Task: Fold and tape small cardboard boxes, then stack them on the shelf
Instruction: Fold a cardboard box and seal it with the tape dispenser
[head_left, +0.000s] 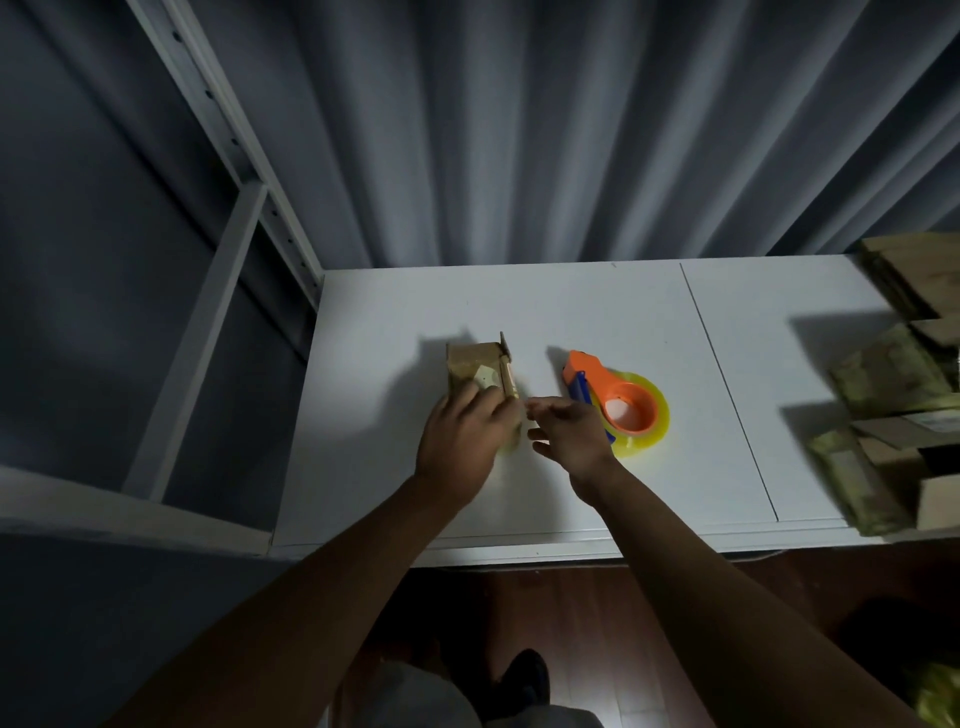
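Left hand (464, 435) lying flat, pressing small cardboard box (475, 371) onto white bench (623, 306); right hand (571, 431) hovering beside it, fingers spread; orange tape dispenser (618, 397) sitting nearby.

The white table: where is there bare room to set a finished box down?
Bare patches on the table: the far strip by the curtain, and right of the tape dispenser across the seam. Crowded: the cardboard stacks at the right edge, and mid-table around the box and both hands.
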